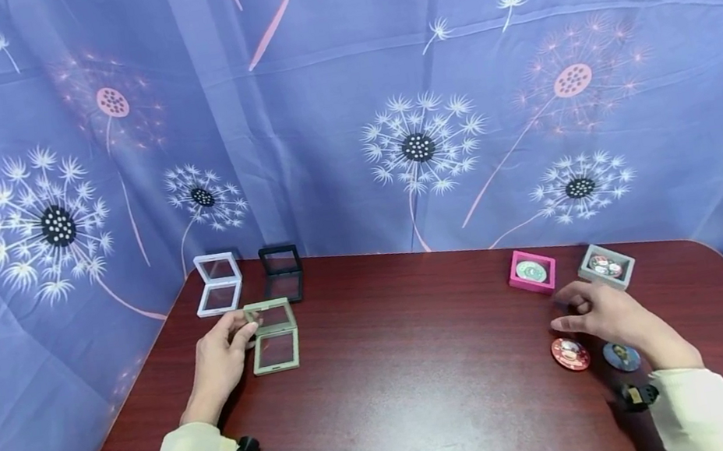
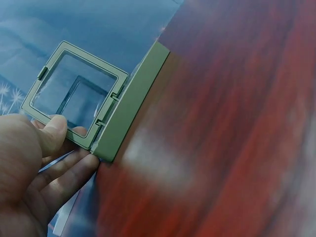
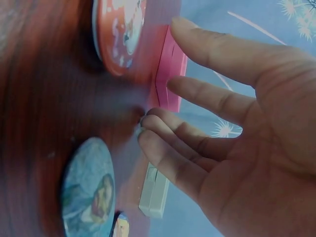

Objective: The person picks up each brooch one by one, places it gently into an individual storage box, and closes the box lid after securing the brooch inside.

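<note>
My left hand [image 1: 221,362] pinches the raised lid of a green hinged display frame [image 1: 275,332] between thumb and fingers, at the lid's left side. In the left wrist view, the frame [image 2: 131,103] stands unfolded, with clear film in its lid. On the right, my right hand [image 1: 606,313] hovers low with fingers relaxed and nothing in them. Just below its fingertips lies a red round badge [image 1: 570,354]; a blue badge with a portrait [image 1: 621,357] is beside the wrist. Right behind the fingers are a pink frame [image 1: 531,288] and a grey frame [image 1: 627,272].
A white frame [image 1: 218,284] and a black frame [image 1: 282,273] stand unfolded at the back left. The pink frame holds a green round piece [image 1: 530,271]; the grey one holds several small round pieces [image 1: 605,266]. A patterned blue curtain [image 1: 334,143] hangs behind the brown table [image 1: 400,377].
</note>
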`<state>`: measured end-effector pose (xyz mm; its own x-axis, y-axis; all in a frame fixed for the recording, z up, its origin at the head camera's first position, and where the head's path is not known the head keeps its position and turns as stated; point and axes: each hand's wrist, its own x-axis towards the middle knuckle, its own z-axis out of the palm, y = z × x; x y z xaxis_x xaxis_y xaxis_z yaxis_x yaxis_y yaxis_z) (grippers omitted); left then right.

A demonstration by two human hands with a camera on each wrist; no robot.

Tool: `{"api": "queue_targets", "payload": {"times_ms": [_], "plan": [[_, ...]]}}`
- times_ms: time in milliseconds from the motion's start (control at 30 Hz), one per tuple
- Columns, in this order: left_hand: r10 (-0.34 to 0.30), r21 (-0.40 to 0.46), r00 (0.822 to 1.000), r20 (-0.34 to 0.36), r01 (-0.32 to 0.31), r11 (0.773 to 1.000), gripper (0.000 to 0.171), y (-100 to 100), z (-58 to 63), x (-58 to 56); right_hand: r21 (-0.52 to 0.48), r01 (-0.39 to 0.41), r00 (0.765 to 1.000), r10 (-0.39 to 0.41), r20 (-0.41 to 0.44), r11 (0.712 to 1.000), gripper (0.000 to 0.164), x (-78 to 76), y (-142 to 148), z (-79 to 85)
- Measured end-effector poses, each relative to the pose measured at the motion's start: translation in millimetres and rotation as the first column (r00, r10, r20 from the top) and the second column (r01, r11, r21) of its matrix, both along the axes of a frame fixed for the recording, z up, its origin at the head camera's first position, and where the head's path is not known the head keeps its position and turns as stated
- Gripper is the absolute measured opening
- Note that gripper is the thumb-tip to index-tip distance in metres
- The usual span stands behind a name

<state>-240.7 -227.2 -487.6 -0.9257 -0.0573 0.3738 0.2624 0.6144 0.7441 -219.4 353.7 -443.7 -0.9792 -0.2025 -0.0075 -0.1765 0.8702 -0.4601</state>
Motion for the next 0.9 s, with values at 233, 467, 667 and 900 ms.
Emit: {"api": "queue_targets", "payload": {"times_ms": [233,467,667,900], "plan": [[-0.045,0.016,0.999,0.003,0.045,0.999,0.011,15,0.6,-4.0,0.023,-0.012,0.999,0.012,0.042,1.000,0.052,5.6,0,3.2],[-0.085,0.037,0.996,0.005,0.085,0.996,0.013,31,1.3,-6.6,0.026,-0.031,0.999,0.030,0.029,0.999,0.049,10.2,1,3.3],[-0.120,0.075,0.993,0.016,0.118,0.990,0.013,45,0.7,-8.2,0.040,-0.058,0.998,0.057,0.021,0.998,0.051,15.1,0,5.8],[-0.140,0.083,0.990,0.016,0.138,0.987,0.010,59,-2.1,-11.9,0.064,-0.081,0.996,0.083,-0.030,0.995,0.048,21.9,-1,3.6]]}}
